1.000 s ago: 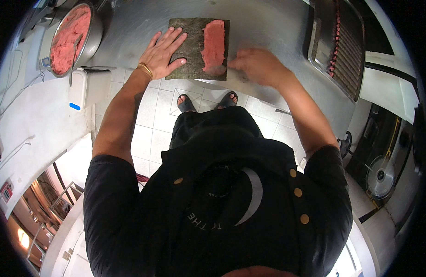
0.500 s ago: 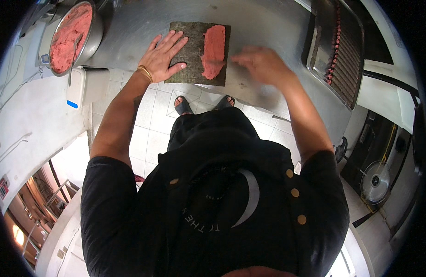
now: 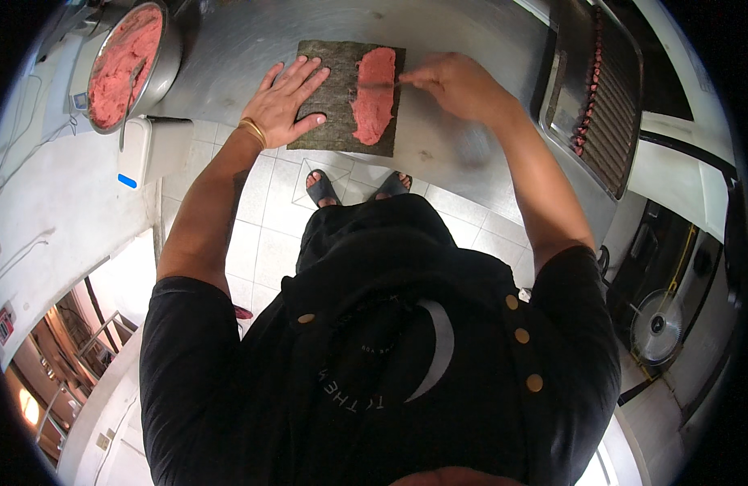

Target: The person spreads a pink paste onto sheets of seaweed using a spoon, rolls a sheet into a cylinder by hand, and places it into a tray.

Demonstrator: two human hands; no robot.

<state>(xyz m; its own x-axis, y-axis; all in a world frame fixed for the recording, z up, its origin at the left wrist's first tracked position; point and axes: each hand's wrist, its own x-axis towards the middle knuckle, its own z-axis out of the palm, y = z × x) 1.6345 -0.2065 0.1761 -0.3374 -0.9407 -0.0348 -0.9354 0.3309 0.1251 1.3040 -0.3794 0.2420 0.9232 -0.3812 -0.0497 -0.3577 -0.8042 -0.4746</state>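
Note:
A dark green nori sheet lies flat near the counter's front edge. Along its right side runs a thick band of pink paste. My left hand rests spread on the sheet's left edge, fingers stretched out and holding nothing. To the right of the sheet, my right hand is closed, slightly smeared by motion. From it a thin spreading knife reaches left across the upper part of the paste. Its handle is hidden in my fingers.
A metal bowl of pink paste, with a utensil in it, stands at the far left above a white box. On the right a metal tray holds many dark rolls with pink ends. The steel counter spans between them.
My right hand and the knife have moved farther from me, from the paste's lower part to its upper part. The left hand keeps its place on the sheet.

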